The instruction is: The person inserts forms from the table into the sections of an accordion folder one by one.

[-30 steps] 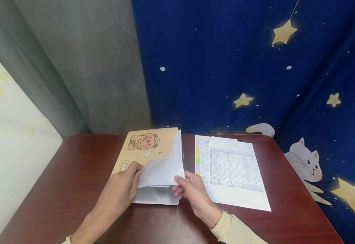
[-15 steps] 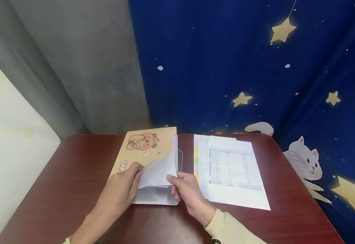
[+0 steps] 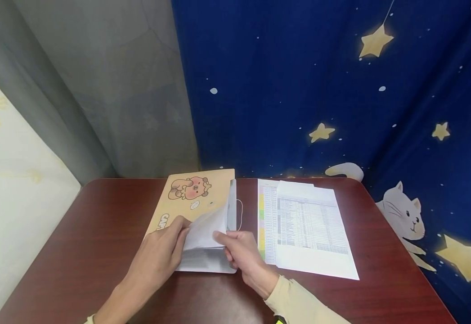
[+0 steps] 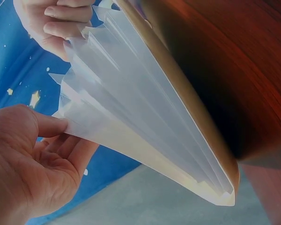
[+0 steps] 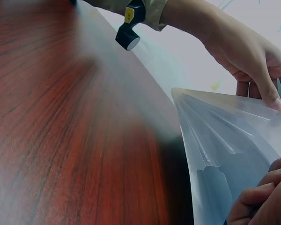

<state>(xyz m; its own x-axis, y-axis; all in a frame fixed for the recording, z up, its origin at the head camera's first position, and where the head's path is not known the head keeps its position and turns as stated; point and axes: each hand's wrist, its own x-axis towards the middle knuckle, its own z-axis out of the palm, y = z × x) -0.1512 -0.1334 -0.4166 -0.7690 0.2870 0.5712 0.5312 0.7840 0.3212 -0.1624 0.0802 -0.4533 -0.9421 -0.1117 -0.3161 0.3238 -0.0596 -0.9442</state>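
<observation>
Left hand (image 3: 160,254) gripping the lifted cover edge of a tan cartoon folder (image 3: 195,198) at the red-brown table's (image 3: 97,243) middle, right hand (image 3: 241,252) pinching its white inner sleeves (image 3: 207,227), printed sheets (image 3: 306,225) lying just right

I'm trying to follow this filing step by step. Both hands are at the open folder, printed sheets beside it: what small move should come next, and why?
Probably the right hand should let go and reach for the printed sheets. The left hand already holds the folder cover up, the wrist views show its clear pockets fanned open, and the sheets lie loose on the table just to the right.
</observation>
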